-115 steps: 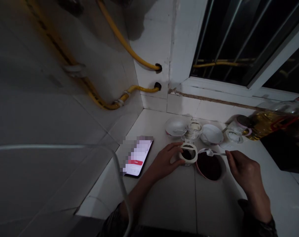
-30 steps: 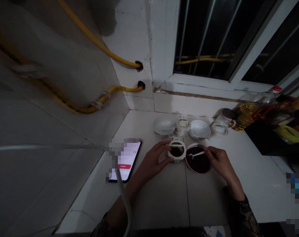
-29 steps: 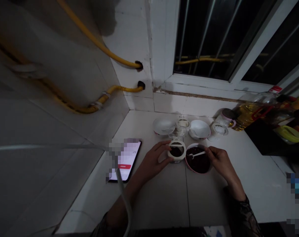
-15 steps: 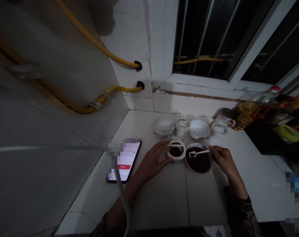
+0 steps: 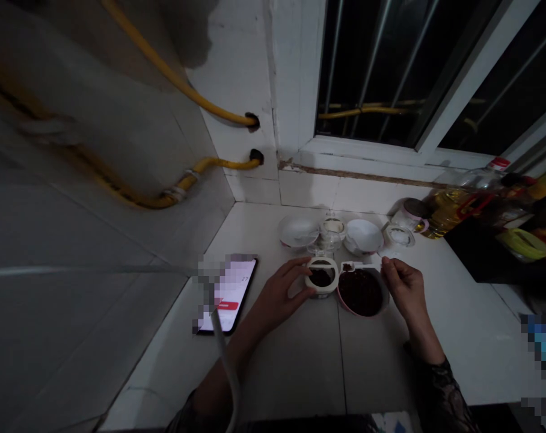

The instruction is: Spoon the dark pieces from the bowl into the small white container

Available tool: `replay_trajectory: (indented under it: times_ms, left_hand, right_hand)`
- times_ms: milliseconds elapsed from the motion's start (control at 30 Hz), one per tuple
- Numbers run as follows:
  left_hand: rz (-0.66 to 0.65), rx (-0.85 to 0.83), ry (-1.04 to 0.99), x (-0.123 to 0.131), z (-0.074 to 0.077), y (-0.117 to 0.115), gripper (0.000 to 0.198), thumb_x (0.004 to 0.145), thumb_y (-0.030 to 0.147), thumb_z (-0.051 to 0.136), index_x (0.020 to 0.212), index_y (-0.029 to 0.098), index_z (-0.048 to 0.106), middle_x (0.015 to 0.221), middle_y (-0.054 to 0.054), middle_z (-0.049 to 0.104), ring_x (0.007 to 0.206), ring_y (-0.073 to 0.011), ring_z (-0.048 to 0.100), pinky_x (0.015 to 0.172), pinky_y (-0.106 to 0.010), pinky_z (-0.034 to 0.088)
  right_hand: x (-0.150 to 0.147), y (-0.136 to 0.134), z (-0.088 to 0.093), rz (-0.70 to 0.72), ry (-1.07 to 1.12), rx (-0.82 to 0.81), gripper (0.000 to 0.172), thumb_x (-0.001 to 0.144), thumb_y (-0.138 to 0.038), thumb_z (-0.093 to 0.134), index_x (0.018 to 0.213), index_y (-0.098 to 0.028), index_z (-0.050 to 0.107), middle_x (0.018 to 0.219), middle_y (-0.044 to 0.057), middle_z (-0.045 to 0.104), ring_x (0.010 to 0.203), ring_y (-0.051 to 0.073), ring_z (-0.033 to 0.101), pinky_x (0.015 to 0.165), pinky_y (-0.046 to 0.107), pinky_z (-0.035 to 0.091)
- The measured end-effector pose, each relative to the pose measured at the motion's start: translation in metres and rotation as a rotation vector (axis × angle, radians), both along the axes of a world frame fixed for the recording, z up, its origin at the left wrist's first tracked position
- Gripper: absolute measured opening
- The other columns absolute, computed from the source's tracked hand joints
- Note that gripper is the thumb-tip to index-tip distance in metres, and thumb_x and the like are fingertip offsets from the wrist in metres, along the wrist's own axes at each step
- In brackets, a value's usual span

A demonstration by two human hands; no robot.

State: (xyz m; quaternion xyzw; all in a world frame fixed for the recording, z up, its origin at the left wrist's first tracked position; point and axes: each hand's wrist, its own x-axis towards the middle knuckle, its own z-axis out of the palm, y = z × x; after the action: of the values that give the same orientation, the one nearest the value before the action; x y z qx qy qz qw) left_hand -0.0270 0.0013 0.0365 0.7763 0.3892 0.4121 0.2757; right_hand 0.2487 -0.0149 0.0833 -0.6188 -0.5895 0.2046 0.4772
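Note:
My left hand [image 5: 284, 296] grips the side of a small white-rimmed jar [image 5: 323, 290], thumb in front and fingers at the back. Dark contents show inside this jar. Pinched between the fingers of my right hand [image 5: 403, 285] is the handle of a small white spoon [image 5: 347, 267], whose bowl carries a bit of dark stuff. The spoon is held over the far rim of a bowl [image 5: 387, 304] filled with a dark red-brown mixture, standing just right of the jar.
Behind stand two white bowls [image 5: 364, 233], a clear-lidded jar [image 5: 334, 227], another jar [image 5: 399, 236] and a mug [image 5: 412, 215]. A lit phone [image 5: 232, 300] lies at left. An oil bottle [image 5: 448, 210] and a black box [image 5: 475, 249] are at right. A pale cable [image 5: 223, 355] crosses the foreground.
My right hand has raised the spoon from over the middle of the mixture to the bowl's far rim. My left hand stays on the jar.

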Motion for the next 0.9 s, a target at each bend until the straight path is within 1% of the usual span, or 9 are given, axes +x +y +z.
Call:
replay_trajectory:
  times_ms: [67,200,267,300,433,533,700,800,900]
  left_hand:
    - [0.000,0.000,-0.001,0.000,0.000,0.000,0.018,0.089,0.028,0.067,0.106,0.023,0.062,0.136,-0.011,0.062,0.122,-0.0246,0.063,0.103,-0.041,0.052]
    - [0.005,0.005,-0.009,0.001,-0.002,0.000,0.017,0.089,0.029,0.067,0.105,0.023,0.063,0.135,-0.011,0.063,0.123,-0.0249,0.063,0.103,-0.041,0.052]
    - [0.007,0.007,-0.017,0.001,-0.002,0.001,0.018,0.089,0.029,0.068,0.105,0.023,0.063,0.134,-0.011,0.063,0.123,-0.0249,0.063,0.103,-0.041,0.052]
    - [0.006,0.007,-0.019,0.000,-0.002,0.001,0.018,0.089,0.029,0.068,0.105,0.023,0.063,0.134,-0.012,0.063,0.123,-0.0249,0.063,0.103,-0.041,0.052]
    - [-0.002,0.004,-0.013,0.000,-0.001,0.001,0.018,0.089,0.027,0.067,0.106,0.023,0.063,0.136,-0.011,0.062,0.123,-0.0245,0.063,0.103,-0.041,0.052]
    - [-0.005,0.004,-0.009,0.000,0.000,0.000,0.018,0.089,0.028,0.067,0.106,0.023,0.062,0.136,-0.011,0.062,0.123,-0.0244,0.063,0.102,-0.041,0.052]
    - [-0.003,0.000,0.000,0.000,-0.001,0.000,0.017,0.090,0.029,0.066,0.106,0.024,0.062,0.137,-0.011,0.062,0.124,-0.0245,0.062,0.103,-0.041,0.052]
    - [-0.001,0.004,0.005,0.000,-0.001,0.000,0.018,0.090,0.030,0.066,0.106,0.023,0.062,0.137,-0.011,0.062,0.123,-0.0242,0.063,0.103,-0.041,0.052]
    - [0.006,0.013,0.006,0.000,-0.002,0.000,0.017,0.090,0.030,0.066,0.106,0.023,0.062,0.135,-0.011,0.063,0.122,-0.0240,0.063,0.103,-0.041,0.053]
  right_hand:
    - [-0.015,-0.004,0.003,0.006,-0.123,0.136,0.052,0.096,-0.057,0.048,0.060,-0.020,0.049,0.051,-0.004,0.043,0.048,0.010,0.038,0.046,0.023,0.030]
    - [-0.038,-0.007,0.002,0.189,-0.549,0.430,0.037,0.102,-0.033,0.048,0.071,-0.019,0.063,0.062,0.002,0.062,0.051,0.011,0.052,0.053,0.024,0.037]
    - [-0.041,-0.007,0.002,0.253,-0.661,0.502,0.035,0.102,-0.029,0.048,0.073,-0.019,0.065,0.064,0.004,0.066,0.054,0.012,0.056,0.055,0.024,0.039]
    - [-0.040,-0.008,0.003,0.258,-0.661,0.512,0.035,0.102,-0.028,0.047,0.074,-0.019,0.065,0.065,0.004,0.067,0.055,0.012,0.058,0.056,0.024,0.039]
    - [-0.022,-0.011,0.014,0.162,-0.483,0.400,0.032,0.101,-0.030,0.048,0.076,-0.019,0.064,0.063,0.001,0.063,0.053,0.011,0.055,0.054,0.022,0.039]
    - [-0.003,-0.011,0.018,0.106,-0.399,0.231,0.041,0.100,-0.042,0.048,0.066,-0.020,0.058,0.053,-0.003,0.052,0.049,0.011,0.048,0.050,0.022,0.036]
    - [0.025,-0.009,0.010,0.097,-0.412,-0.060,0.054,0.095,-0.061,0.042,0.060,-0.021,0.052,0.050,-0.002,0.048,0.048,0.012,0.045,0.050,0.024,0.034]
    - [0.032,-0.008,0.004,0.086,-0.424,-0.135,0.056,0.093,-0.065,0.041,0.058,-0.022,0.048,0.050,-0.001,0.048,0.049,0.013,0.044,0.049,0.025,0.033]
    - [0.025,-0.008,0.001,0.143,-0.414,-0.196,0.054,0.093,-0.064,0.040,0.059,-0.022,0.050,0.050,0.000,0.049,0.049,0.013,0.044,0.049,0.025,0.033]
